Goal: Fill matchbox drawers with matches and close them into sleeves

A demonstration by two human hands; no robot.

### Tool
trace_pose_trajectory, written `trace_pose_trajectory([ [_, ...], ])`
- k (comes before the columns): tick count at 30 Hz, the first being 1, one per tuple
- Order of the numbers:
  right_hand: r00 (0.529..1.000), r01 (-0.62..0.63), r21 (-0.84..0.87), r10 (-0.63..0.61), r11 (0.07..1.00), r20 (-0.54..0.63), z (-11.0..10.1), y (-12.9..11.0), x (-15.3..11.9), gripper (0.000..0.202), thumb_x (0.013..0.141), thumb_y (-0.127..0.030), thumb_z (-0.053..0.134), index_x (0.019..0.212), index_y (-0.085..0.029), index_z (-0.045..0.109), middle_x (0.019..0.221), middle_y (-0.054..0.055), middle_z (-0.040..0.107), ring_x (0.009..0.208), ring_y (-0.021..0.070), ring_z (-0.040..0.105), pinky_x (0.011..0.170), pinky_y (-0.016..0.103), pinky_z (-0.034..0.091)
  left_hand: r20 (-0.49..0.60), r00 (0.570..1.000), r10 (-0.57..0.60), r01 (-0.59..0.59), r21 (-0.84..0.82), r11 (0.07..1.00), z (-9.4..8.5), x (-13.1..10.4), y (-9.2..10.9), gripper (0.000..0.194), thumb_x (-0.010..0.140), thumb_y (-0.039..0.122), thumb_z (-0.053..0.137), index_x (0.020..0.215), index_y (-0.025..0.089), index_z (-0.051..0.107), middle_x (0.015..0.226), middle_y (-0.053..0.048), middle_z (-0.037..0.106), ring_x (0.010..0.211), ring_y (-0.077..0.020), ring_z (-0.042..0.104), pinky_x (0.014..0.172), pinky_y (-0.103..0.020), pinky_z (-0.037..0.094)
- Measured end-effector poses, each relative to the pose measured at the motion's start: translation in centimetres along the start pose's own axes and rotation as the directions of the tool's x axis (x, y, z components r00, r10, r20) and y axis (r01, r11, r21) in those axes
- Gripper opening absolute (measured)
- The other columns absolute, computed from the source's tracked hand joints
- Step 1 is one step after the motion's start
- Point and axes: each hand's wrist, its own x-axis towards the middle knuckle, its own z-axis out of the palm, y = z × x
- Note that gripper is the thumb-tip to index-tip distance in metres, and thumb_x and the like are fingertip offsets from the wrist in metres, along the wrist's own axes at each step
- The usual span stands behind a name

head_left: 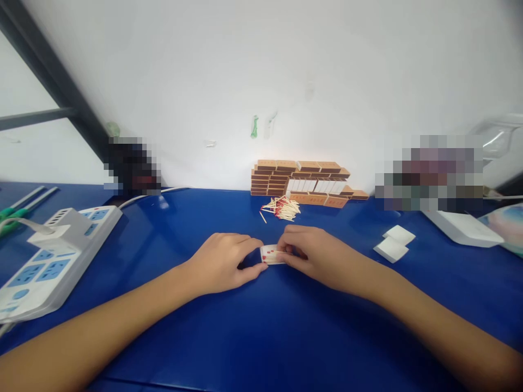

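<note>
The left hand (223,261) and the right hand (314,256) cover most of the little white tray (273,254), so only a small part with red match tips shows. Two spots by the wall are blurred into squares, one dark blur (133,166) and one wide blur (429,173). The power strip (49,261) is cut off at the left edge. The match pile (281,208) is too small to count.
</note>
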Motion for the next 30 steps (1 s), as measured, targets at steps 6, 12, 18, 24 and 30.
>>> trace_pose_trajectory([
  [6,0.999,0.040,0.039,-0.038,0.998,-0.035,0.5,0.4,-0.1,0.018,0.101,-0.028,0.062,0.085,-0.021,0.067,0.088,0.003,0.065,0.074,0.0154,0.058,0.064,0.028,0.041,-0.029,0.999,0.029,-0.029,-0.001,1.000,0.2,0.0,0.0,0.031,0.098,0.042,0.065,0.119,0.020,0.070,0.081,0.001,0.070,0.067,-0.0152,0.064,0.062,-0.028,0.044],
  [12,0.995,0.058,0.065,-0.053,0.996,-0.079,1.0,0.5,-0.2,0.013,0.100,-0.028,0.064,0.090,-0.022,0.070,0.089,0.003,0.067,0.075,0.0154,0.061,0.064,0.028,0.042,-0.044,0.998,0.040,-0.040,-0.005,0.999,0.3,0.0,-0.1,0.031,0.098,0.043,0.065,0.119,0.020,0.070,0.080,0.001,0.070,0.067,-0.0150,0.065,0.062,-0.027,0.046],
  [18,0.995,0.060,0.123,-0.049,0.991,-0.084,1.0,1.0,0.0,0.012,0.097,-0.023,0.063,0.089,-0.022,0.072,0.086,0.003,0.067,0.074,0.0151,0.060,0.065,0.028,0.043,-0.032,0.999,0.040,-0.041,-0.019,0.999,0.3,0.0,0.0,0.031,0.098,0.043,0.064,0.119,0.021,0.070,0.079,0.000,0.070,0.067,-0.0150,0.065,0.062,-0.026,0.047],
  [24,0.995,0.053,0.142,-0.040,0.988,-0.093,1.5,1.0,0.3,0.017,0.100,-0.027,0.063,0.085,-0.021,0.068,0.084,0.001,0.063,0.073,0.0147,0.057,0.065,0.028,0.041,-0.035,0.998,0.046,-0.047,-0.014,0.999,0.2,-0.1,0.0,0.030,0.098,0.043,0.065,0.117,0.021,0.071,0.079,0.001,0.069,0.067,-0.0149,0.064,0.062,-0.027,0.045],
  [30,0.984,0.066,0.150,-0.039,0.987,-0.175,2.1,0.6,0.3,0.022,0.102,-0.035,0.059,0.087,-0.022,0.068,0.083,0.001,0.064,0.071,0.0144,0.056,0.065,0.028,0.041,-0.038,0.998,0.050,-0.050,-0.017,0.999,0.3,-0.1,0.0,0.028,0.098,0.042,0.065,0.115,0.020,0.071,0.078,0.001,0.068,0.066,-0.0146,0.063,0.062,-0.027,0.045],
])
